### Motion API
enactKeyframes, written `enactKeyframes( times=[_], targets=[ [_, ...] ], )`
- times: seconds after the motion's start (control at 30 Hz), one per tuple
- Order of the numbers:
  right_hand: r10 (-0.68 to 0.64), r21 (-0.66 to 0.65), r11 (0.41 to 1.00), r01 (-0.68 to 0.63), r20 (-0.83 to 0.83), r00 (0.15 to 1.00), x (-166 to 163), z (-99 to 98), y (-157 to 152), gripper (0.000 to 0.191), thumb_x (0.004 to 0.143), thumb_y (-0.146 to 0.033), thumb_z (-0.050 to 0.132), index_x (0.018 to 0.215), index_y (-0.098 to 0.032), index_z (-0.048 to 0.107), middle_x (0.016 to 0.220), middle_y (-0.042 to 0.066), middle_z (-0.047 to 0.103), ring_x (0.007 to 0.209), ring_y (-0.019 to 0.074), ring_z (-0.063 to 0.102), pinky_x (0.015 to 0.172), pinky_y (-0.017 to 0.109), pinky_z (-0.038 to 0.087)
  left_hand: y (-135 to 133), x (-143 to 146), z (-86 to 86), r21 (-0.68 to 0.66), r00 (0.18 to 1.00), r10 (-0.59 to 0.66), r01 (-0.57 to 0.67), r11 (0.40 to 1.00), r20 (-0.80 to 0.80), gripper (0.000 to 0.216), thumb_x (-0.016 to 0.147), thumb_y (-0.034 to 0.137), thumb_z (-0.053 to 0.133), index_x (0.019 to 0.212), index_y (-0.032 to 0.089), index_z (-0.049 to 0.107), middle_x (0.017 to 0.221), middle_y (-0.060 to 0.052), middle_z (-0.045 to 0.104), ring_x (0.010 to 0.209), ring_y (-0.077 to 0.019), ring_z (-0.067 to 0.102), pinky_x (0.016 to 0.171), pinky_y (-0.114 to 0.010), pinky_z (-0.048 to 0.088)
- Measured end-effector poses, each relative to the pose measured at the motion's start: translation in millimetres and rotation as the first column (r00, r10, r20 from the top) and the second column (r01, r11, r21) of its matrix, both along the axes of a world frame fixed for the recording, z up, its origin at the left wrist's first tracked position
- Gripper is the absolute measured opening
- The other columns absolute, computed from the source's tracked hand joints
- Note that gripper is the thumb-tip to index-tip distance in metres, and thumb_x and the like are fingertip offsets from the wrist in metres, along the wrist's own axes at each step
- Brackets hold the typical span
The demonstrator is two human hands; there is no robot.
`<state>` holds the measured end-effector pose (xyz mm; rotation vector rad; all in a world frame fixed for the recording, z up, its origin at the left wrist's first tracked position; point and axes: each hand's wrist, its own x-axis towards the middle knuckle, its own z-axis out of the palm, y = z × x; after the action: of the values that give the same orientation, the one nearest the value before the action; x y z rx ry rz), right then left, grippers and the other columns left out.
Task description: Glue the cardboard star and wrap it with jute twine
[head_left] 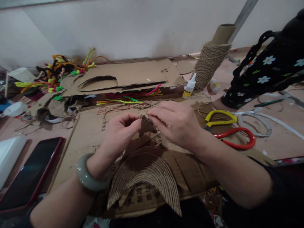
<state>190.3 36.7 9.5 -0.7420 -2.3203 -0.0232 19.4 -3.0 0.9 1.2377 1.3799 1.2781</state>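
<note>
My left hand (121,130) and my right hand (178,123) meet over a printed cardboard sheet (80,129). Between them is a small dark brown piece (146,126), perhaps cardboard, with a pointed, uneven outline. The left thumb and fingers pinch its upper left edge. My right fingers are closed on its upper right edge, where a bit of twine seems to show; the fingertips partly hide it. Closer to my body, a crescent of twine rows (143,162) lies on the sheet, apart from both hands.
Right of my hands lie scissors with yellow and red handles (236,141). Behind stand a glue bottle (189,87), a twine spool (210,62) and a black flowered bottle (265,66). A phone (30,171) lies at left, pipe cleaners (58,69) behind it.
</note>
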Motion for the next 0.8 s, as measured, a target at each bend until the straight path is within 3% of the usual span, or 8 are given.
enactKeyframes(
  times=[0.17, 0.37, 0.5, 0.8],
  targets=[
    [0.036, -0.092, 0.995, -0.039, -0.040, 0.999, -4, -3.5, -2, 0.025, 0.091, -0.024, 0.043, 0.091, -0.016, 0.067, 0.082, 0.004, 0.067, 0.077, 0.0130, 0.060, 0.068, 0.024, 0.043, -1, 0, -0.1, 0.013, 1.000, 0.016, -0.016, 1.000, 0.012, 0.008, 0.069, 0.024, 0.069, 0.067, 0.017, 0.066, 0.061, 0.002, 0.062, 0.057, -0.0103, 0.053, 0.056, -0.023, 0.043],
    [-0.068, 0.071, 0.995, 0.065, 0.039, 0.997, -7, -5.1, -7, 0.021, 0.088, -0.019, 0.047, 0.090, -0.016, 0.067, 0.078, 0.004, 0.067, 0.069, 0.0134, 0.059, 0.061, 0.026, 0.039, 1, -1, -4.0, 0.022, 1.000, 0.006, -0.006, 1.000, 0.016, 0.010, 0.071, 0.025, 0.069, 0.068, 0.017, 0.065, 0.061, 0.002, 0.061, 0.058, -0.0101, 0.052, 0.057, -0.022, 0.042],
    [-0.069, 0.172, 0.984, 0.053, 0.086, 0.994, -8, -5.6, -10, 0.019, 0.087, -0.018, 0.048, 0.090, -0.016, 0.067, 0.074, 0.003, 0.065, 0.068, 0.0144, 0.057, 0.061, 0.028, 0.038, 0, 0, -5.1, 0.026, 0.999, 0.020, -0.021, 0.999, 0.037, 0.010, 0.070, 0.026, 0.070, 0.068, 0.017, 0.066, 0.063, 0.002, 0.062, 0.059, -0.0102, 0.053, 0.058, -0.022, 0.043],
    [-0.032, 0.103, 0.994, 0.028, 0.033, 0.999, -8, -2.7, -14, 0.023, 0.090, -0.020, 0.044, 0.096, -0.014, 0.066, 0.082, 0.005, 0.068, 0.073, 0.0142, 0.059, 0.067, 0.026, 0.042, -1, 3, -2.9, 0.033, 0.973, 0.014, -0.022, 0.999, 0.231, 0.007, 0.070, 0.023, 0.071, 0.072, 0.018, 0.067, 0.069, 0.002, 0.065, 0.063, -0.0091, 0.056, 0.065, -0.022, 0.046]
  ],
)
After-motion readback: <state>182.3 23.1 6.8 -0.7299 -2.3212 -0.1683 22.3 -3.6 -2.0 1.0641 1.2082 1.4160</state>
